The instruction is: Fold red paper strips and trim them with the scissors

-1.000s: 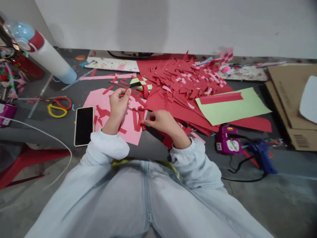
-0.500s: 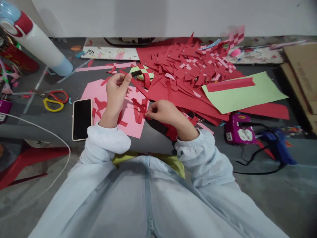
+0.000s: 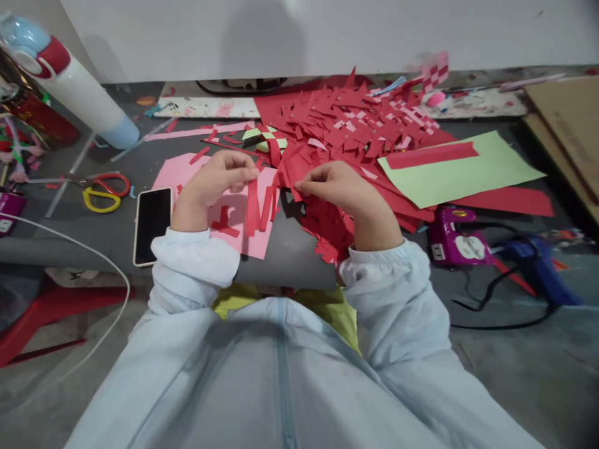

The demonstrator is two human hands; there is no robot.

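Note:
My left hand [image 3: 219, 182] is above the pink sheet, thumb and fingers pinched on a red paper strip [image 3: 253, 206] that hangs down from the fingertips. Close to it, more narrow red strips [image 3: 267, 204] dangle or lie over the pink sheet [image 3: 255, 245]; which, I cannot tell. To the right, my right hand [image 3: 334, 185] has its fingertips pressed together before the red paper. Red paper shows right at those tips, but whether it is held or lies behind is unclear. Beyond both hands, a green and red woven paper piece [image 3: 269, 138] rests beside the heap of cut red paper [image 3: 322, 125].
A phone [image 3: 153, 227] and scissors [image 3: 100, 190] lie left, near a tall bottle [image 3: 88, 96]. On the right are a green sheet [image 3: 458, 181] with a red strip, a purple box [image 3: 461, 240], a blue glue gun [image 3: 538, 268] with black cord, and cardboard [image 3: 566, 131].
My left hand has come down and nearer, now with a red strip hanging from it. My right hand has moved up and to the right, away from the strips over the pink sheet.

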